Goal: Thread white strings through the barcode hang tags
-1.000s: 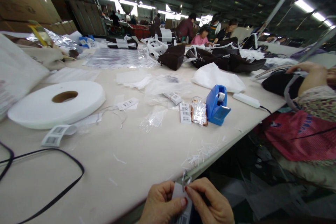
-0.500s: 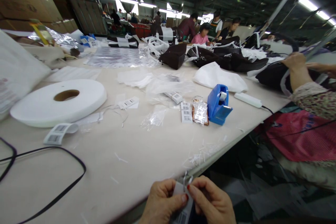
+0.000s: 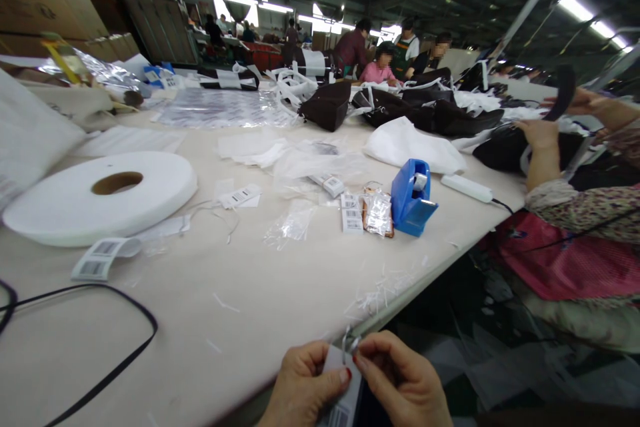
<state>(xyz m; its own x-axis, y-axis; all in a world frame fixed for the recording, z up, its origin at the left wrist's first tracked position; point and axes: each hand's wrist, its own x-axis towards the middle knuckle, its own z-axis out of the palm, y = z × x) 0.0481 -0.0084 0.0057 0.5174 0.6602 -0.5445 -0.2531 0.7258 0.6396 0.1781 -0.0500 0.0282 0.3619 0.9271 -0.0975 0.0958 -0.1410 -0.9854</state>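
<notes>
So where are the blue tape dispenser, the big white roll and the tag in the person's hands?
blue tape dispenser [image 3: 411, 200], head view, on its blue side.
big white roll [image 3: 160, 180], head view, on its flat top.
tag [image 3: 334, 360], head view, on its pale upper part.

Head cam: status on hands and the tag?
Left hand and right hand both pinch the barcode tag at the table edge. Thin plastic loop at the tag's top. Nothing between the hands; blue tape dispenser well clear.

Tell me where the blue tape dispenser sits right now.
The blue tape dispenser stands on the table's right part, beside a crinkled clear packet.
</notes>
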